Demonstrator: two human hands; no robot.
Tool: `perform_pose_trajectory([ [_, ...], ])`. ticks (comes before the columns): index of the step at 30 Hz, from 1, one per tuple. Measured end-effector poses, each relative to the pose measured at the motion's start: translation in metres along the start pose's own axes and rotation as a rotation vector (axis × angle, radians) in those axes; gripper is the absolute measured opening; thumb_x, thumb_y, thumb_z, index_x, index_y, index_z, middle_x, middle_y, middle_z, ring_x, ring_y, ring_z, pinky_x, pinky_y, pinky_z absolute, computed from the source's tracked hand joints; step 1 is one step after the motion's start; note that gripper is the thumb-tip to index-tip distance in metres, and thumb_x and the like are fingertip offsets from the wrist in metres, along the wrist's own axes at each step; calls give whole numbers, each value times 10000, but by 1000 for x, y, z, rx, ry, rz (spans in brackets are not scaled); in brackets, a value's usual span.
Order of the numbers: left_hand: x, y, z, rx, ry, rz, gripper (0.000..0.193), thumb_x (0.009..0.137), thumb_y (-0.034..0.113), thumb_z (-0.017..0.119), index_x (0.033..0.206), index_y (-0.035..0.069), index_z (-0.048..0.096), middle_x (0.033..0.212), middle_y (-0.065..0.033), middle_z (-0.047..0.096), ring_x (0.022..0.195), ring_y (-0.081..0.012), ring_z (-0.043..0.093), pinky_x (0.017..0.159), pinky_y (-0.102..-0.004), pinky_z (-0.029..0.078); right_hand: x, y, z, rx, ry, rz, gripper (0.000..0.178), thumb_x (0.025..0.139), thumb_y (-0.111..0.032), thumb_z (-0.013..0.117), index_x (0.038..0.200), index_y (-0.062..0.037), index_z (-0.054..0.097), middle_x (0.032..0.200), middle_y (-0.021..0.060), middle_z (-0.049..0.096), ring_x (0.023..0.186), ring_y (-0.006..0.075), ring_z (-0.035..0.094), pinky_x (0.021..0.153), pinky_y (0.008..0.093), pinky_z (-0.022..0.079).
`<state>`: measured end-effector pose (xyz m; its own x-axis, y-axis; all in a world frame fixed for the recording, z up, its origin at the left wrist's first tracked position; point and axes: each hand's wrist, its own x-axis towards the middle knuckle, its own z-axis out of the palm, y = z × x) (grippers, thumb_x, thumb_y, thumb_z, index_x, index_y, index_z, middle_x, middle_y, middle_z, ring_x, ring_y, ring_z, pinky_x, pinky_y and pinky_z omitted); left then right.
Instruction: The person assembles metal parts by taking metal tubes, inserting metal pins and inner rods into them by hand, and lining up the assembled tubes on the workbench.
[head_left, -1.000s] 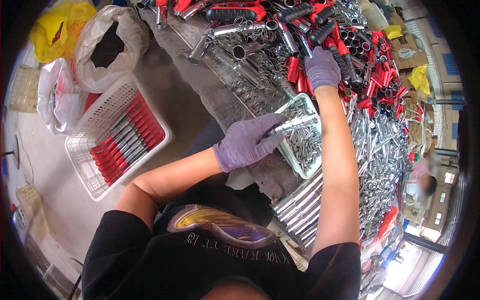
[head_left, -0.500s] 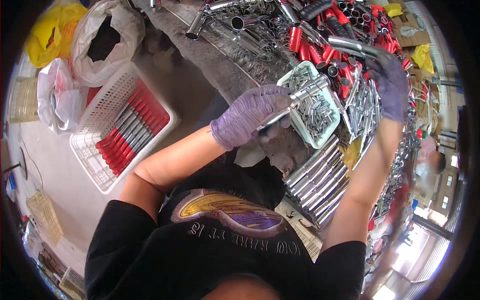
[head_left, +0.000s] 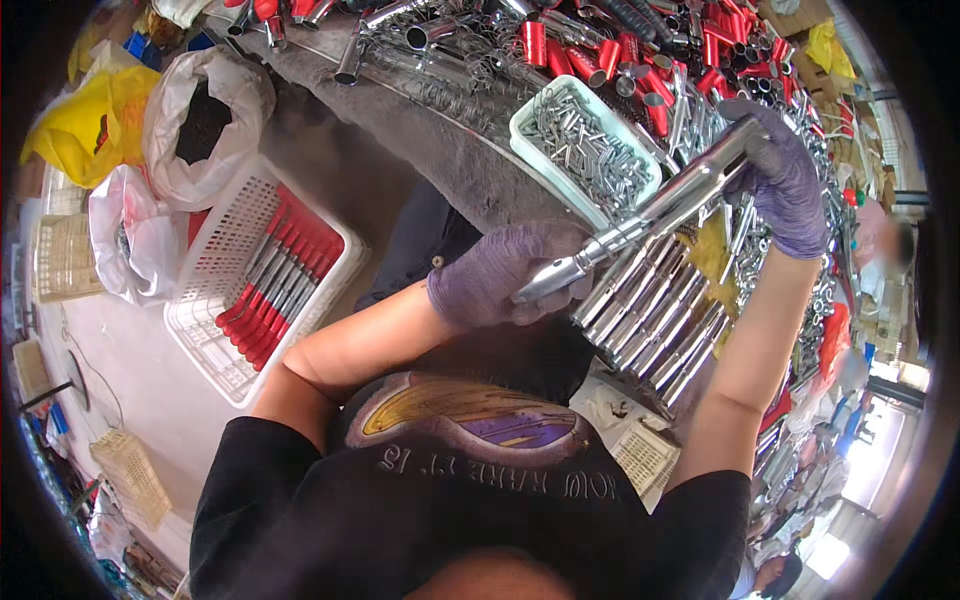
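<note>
My left hand, in a purple-grey knit glove, is wrapped round a narrow chrome rod with a tapered end. In the matching glove, my right hand grips the far end of a wider chrome tube. Tube and rod now form one slanting line between the hands, their ends meeting; how far one sits inside the other I cannot tell. Just beyond them is a pale green tub of small metal pins. Below the tube lies a row of several similar chrome rods.
At left, a white basket holds red-handled tools, with white sacks and a yellow bag behind it. Chrome tubes and red sleeves are heaped along the far bench. Loose metal parts pile up at right.
My right hand has brought the wide tube down from the heap to the rod's end. My left hand has come slightly nearer with the rod. The view has shifted.
</note>
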<state>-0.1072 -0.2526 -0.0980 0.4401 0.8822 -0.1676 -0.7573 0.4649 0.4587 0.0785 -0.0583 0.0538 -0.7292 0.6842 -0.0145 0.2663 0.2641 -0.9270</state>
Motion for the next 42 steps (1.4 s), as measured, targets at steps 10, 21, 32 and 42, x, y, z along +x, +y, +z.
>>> perform_pose_trajectory([
  [10,-18,-19,26,160,50,109,579,842,589,522,1088,64,528,734,-37,593,399,-52,445,304,-161,300,-32,31,96,-388,246,156,509,908,-530,496,856,-47,644,664,46,587,597,171,554,588,303,423],
  [21,-32,-12,29,224,64,152,316,929,318,522,1093,48,505,734,-25,533,391,-51,418,333,-173,293,-40,42,134,-430,331,-84,357,924,-338,513,930,-5,641,704,157,634,666,323,632,640,386,483],
  [32,-44,-6,17,318,180,30,336,938,387,503,1047,69,520,618,5,488,388,-48,422,336,-175,302,27,89,92,-728,101,-121,279,860,-292,584,993,-58,657,876,125,655,873,280,625,813,360,475],
  [42,-50,-11,4,286,213,59,456,912,426,537,1189,67,492,651,-13,509,394,-66,438,327,-179,313,47,117,114,-1051,-94,-106,298,830,-232,593,1103,-113,615,1130,112,595,1025,298,574,875,395,453],
])
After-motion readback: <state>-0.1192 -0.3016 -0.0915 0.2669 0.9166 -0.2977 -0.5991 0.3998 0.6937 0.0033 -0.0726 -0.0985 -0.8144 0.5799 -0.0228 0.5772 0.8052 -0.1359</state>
